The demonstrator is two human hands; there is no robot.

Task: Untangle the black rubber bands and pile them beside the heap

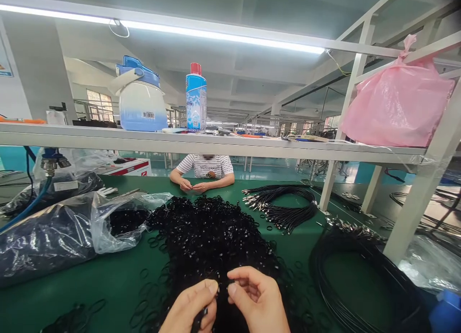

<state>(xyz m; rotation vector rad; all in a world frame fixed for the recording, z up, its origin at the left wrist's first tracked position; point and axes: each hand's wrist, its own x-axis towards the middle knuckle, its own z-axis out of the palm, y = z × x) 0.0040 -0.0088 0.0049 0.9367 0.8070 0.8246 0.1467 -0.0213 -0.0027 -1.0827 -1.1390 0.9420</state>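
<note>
So, looks like a big heap of small black rings (pixel 212 242) right in the middle of the green tabletop (pixel 118 280), with loose strays around the edges. Over the near end, left hand (pixel 196 302) with thumb and forefinger pinched together, dark strip (pixel 200 319) tucked in the curled fingers. Right hand (pixel 261 299) just beside, thumb and forefinger a narrow gap apart; can't tell about anything in between. Left of the heap, clear plastic bag (pixel 97 222) on its side, mouth open, more black stuff inside. To the right, smaller cable bundle (pixel 288 215) farther off, bigger black coil (pixel 403 290) nearer. Across the table, co-worker (pixel 203 167) in a striped tee. Higher up, pale shelf (pixel 216 143) with blue-and-white jug (pixel 142 102), red-capped spray can (pixel 196 102) and knotted pink bag (pixel 399 102). Overhead, long tube light (pixel 216 34), lit. Out back, big workshop with shiny teal floor (pixel 273 165).
</note>
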